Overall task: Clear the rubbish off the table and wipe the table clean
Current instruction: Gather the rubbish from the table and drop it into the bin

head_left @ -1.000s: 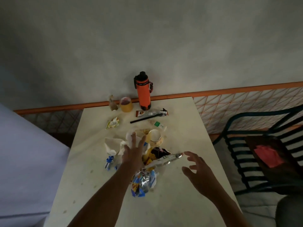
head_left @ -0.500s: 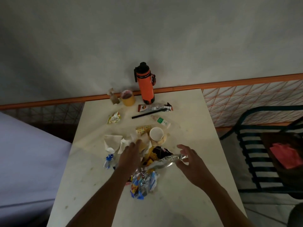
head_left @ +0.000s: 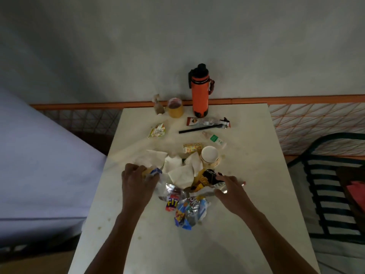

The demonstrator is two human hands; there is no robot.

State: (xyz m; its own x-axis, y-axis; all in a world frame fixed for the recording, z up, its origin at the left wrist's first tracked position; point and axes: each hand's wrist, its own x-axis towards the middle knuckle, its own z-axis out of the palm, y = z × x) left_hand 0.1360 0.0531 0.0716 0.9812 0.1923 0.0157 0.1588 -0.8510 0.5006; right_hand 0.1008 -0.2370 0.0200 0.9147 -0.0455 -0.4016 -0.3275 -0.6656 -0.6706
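Note:
A heap of rubbish lies mid-table on the pale table point(head_left: 246, 224): crumpled white napkins point(head_left: 177, 167), foil snack wrappers point(head_left: 187, 210), a dark wrapper point(head_left: 209, 177) and a tipped paper cup point(head_left: 211, 159). My left hand point(head_left: 136, 184) has its fingers curled round a blue-and-yellow wrapper point(head_left: 153, 172) at the heap's left edge. My right hand point(head_left: 231, 189) rests on the heap's right side, its fingers bent over a silver foil wrapper point(head_left: 209, 190).
Further back lie a yellow sachet point(head_left: 157, 131), a black straw point(head_left: 199, 129), a brown sachet point(head_left: 207, 122), a small tube point(head_left: 215, 139) and a small orange pack point(head_left: 192, 147). An orange bottle point(head_left: 200, 91), yellow cup point(head_left: 175, 108) and small figure point(head_left: 158, 104) stand at the far edge. A dark chair point(head_left: 331, 184) is right, a bed point(head_left: 39, 165) left.
Both hands have come down onto the heap. The left moved left off the napkins and took hold of the blue-and-yellow wrapper; the right closed in onto the silver foil wrapper.

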